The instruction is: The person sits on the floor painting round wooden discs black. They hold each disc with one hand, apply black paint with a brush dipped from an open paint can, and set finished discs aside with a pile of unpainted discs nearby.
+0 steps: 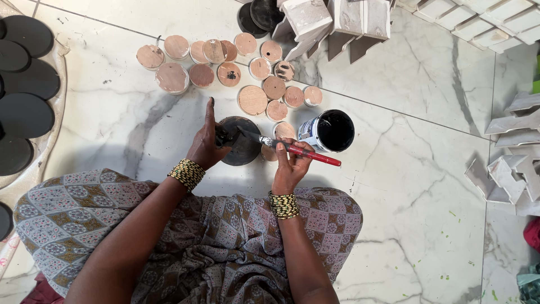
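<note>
1. The left hand (206, 143), in the middle of the frame, is closed on the edge of a round disc (243, 147) that is already black over what shows; the forefinger sticks out straight toward the top of the frame, and the other fingers curl round the rim.
2. The right hand (289, 166), just right of centre, is closed round a red-handled brush (292, 149). The bristle end lies across the disc, the handle points to the lower right.
3. The paint can (329, 130) stands open, just right of the disc and just above the brush handle, full of black paint.
4. The disc looks like a thin, stiff wooden round, light enough for one hand. Wet paint would make its face slippery and easy to smear, so the rim, or an underside out of view, seems the safe place to take hold of it.
5. The brush is slim and stiff; its handle near the ferrule looks the best grip for control.
6. Bare discs (253, 100), pale brown, lie in a cluster in the upper middle of the frame.
7. Black discs (25, 115) lie spread at the left edge.
8. White blocks (349, 19) are heaped at the top and right, on a marble floor (416, 191).
</note>
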`<action>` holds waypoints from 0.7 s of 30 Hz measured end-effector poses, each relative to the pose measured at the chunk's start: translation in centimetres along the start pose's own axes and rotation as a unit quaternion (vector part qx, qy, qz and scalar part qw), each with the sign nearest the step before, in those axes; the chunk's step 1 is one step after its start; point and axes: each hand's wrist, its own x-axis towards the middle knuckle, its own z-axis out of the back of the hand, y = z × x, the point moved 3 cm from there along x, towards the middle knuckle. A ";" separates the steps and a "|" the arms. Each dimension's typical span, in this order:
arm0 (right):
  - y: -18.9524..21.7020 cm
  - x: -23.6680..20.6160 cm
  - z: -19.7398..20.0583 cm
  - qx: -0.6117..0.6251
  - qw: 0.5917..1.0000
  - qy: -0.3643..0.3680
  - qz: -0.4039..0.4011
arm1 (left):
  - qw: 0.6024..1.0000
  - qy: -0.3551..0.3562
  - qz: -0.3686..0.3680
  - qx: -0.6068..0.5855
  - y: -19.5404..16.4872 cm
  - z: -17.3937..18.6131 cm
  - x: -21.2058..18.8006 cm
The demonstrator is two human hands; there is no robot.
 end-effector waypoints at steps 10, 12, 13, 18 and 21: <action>-2.0 0.7 1.1 -0.024 0.999 -0.044 0.007 | 0.999 -0.036 0.022 -0.016 0.5 0.5 0.3; -2.7 1.4 1.7 -0.007 0.998 -0.056 -0.003 | 0.999 -0.038 0.028 -0.016 0.4 0.7 0.4; -2.9 1.6 1.8 0.003 0.998 -0.061 -0.008 | 0.999 -0.038 0.031 -0.020 0.4 0.7 0.4; -2.0 0.7 1.2 0.045 0.996 -0.047 -0.064 | 0.998 -0.047 0.045 -0.022 0.5 0.8 0.3; -1.6 0.2 0.6 0.084 0.991 -0.039 -0.099 | 0.998 -0.049 0.032 -0.018 0.4 0.8 0.3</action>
